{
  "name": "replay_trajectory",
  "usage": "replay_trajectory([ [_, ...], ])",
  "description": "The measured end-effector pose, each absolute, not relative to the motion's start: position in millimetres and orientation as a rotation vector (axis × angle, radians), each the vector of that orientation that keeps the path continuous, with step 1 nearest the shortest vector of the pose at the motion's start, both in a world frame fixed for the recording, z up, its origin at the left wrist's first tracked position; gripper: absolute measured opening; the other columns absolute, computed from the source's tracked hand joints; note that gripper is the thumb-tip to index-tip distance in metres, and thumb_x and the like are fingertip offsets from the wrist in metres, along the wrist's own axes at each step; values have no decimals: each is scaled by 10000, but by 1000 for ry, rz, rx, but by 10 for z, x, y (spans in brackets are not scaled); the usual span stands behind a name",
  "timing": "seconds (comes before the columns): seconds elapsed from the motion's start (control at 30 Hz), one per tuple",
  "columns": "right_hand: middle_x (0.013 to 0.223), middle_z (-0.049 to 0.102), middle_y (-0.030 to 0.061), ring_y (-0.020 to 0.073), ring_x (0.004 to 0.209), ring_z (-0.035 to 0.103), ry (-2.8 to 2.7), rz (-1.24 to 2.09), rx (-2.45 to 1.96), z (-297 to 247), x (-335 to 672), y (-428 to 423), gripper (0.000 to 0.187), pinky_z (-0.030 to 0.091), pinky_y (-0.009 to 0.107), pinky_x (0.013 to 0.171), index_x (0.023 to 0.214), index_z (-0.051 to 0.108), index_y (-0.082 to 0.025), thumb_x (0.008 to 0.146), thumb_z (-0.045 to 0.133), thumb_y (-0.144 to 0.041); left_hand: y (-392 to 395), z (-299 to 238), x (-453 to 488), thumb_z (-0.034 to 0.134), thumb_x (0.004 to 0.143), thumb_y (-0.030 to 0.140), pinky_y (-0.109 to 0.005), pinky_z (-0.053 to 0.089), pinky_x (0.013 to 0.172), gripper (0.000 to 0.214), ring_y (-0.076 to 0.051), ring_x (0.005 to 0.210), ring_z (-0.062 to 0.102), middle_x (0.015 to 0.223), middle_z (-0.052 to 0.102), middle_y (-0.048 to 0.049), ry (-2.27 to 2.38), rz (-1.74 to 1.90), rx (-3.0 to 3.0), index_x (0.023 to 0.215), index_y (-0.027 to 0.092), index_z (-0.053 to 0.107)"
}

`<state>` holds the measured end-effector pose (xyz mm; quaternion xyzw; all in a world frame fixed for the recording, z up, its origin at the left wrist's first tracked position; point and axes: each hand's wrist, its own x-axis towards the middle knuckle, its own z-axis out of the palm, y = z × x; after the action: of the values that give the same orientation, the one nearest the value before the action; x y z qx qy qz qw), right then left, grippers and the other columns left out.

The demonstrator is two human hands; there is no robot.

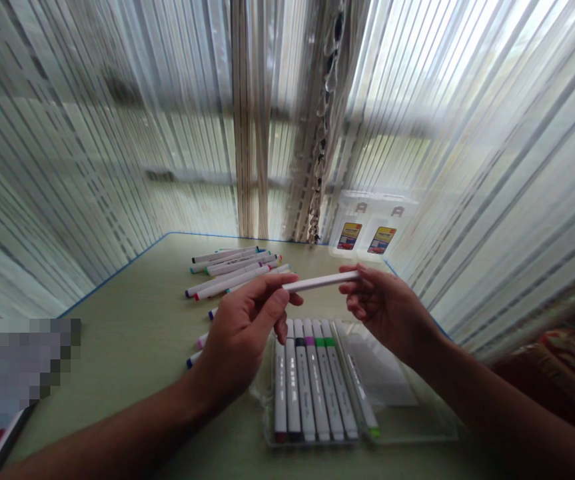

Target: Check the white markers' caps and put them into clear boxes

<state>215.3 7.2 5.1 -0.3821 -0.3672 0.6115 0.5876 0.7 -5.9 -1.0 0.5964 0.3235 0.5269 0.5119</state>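
Observation:
A white marker (320,283) is held up between my two hands, nearly level above an open clear case. My left hand (247,323) pinches its left end between thumb and fingers. At the other end, my right hand (380,300) grips it with the fingertips. Both tips are hidden by my fingers. Below, the clear plastic case (312,443) holds a row of several white markers (308,393) with coloured bands. One marker with a lime-green end (362,390) lies apart along the case's middle, beside a white paper sheet (387,373).
Several loose markers (232,270) lie in a pile at the back of the pale table (132,300), and a few more stick out behind my left arm. Two clear cases with labels (367,230) stand against the string curtain (192,133). A blurred-out object (12,373) is at the left.

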Motion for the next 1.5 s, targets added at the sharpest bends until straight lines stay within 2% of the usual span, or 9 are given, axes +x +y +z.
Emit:
replay_trajectory([
  [0.33, 655, 748, 59, 109, 460, 650, -922, 1410, -866, 70, 2144, 34, 186, 483, 167, 404, 849, 773, -151, 797, 733, -325, -46, 16, -3, 639, 897, 261, -191, 480, 488, 248, -63, 499, 553, 820, 715, -55, 849, 1276, 1445, 1072, 90, 680],
  [0.77, 647, 755, 80, 141, 458, 679, -1124, 1353, -827, 37, 2092, -11, 214, 499, 178, 392, 828, 788, -137, 753, 816, -336, -15, 18, 16, 685, 845, 261, -181, 494, 458, 184, -58, 461, 567, 732, 647, 20, 878, 1233, 1387, 872, 127, 561],
  [1.0, 666, 758, 79, 148, 491, 700, -1238, 1346, -856, -9, 2091, -30, 194, 529, 183, 424, 864, 787, -141, 788, 803, -319, -5, -17, -7, 711, 835, 311, -171, 450, 445, 232, -66, 479, 548, 682, 614, 26, 905, 1166, 1448, 943, 118, 643],
  [1.2, 676, 758, 66, 133, 527, 703, -1388, 1339, -879, -21, 2072, -65, 185, 556, 181, 465, 931, 786, -143, 798, 799, -270, -33, -13, 5, 711, 838, 330, -158, 439, 452, 220, -71, 487, 535, 598, 575, 45, 927, 1065, 1523, 913, 128, 667],
  [1.5, 611, 718, 23, 107, 519, 671, -1427, 1386, -940, 5, 2014, -113, 210, 547, 152, 468, 855, 748, -126, 709, 862, -227, -95, -47, 25, 720, 830, 376, -202, 485, 545, 238, -95, 572, 605, 761, 681, 4, 963, 1008, 1659, 864, 157, 631],
])
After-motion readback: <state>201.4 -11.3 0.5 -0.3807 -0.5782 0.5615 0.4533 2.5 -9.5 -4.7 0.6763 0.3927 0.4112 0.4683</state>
